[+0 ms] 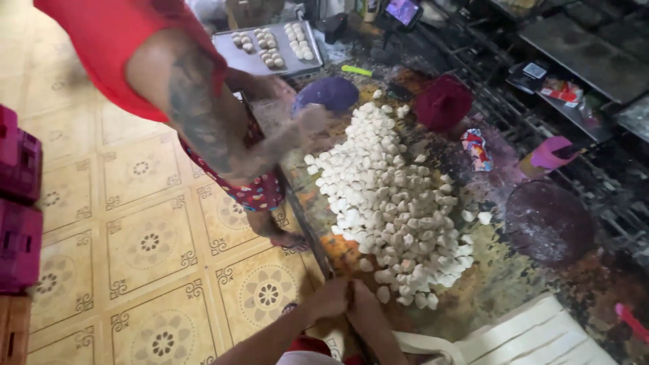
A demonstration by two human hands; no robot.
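Note:
My left hand (pixel 329 299) and my right hand (pixel 363 307) are pressed together at the near edge of the table (pixel 493 284), fingers curled. Whatever is between them is hidden. Just beyond them lies a big heap of small white dough pieces (pixel 392 203), its nearest pieces a short way from my knuckles. A co-worker in a red shirt stands to the left, with a floured hand (pixel 307 125) at the far end of the heap.
A metal tray (pixel 236 61) with rows of dough balls sits at the far end. Near it are a purple bowl (pixel 328 93), a dark red bowl (pixel 443 101) and a dark round plate (pixel 547 220). A white chair (pixel 541 334) stands bottom right, magenta crates (pixel 17 203) at the left.

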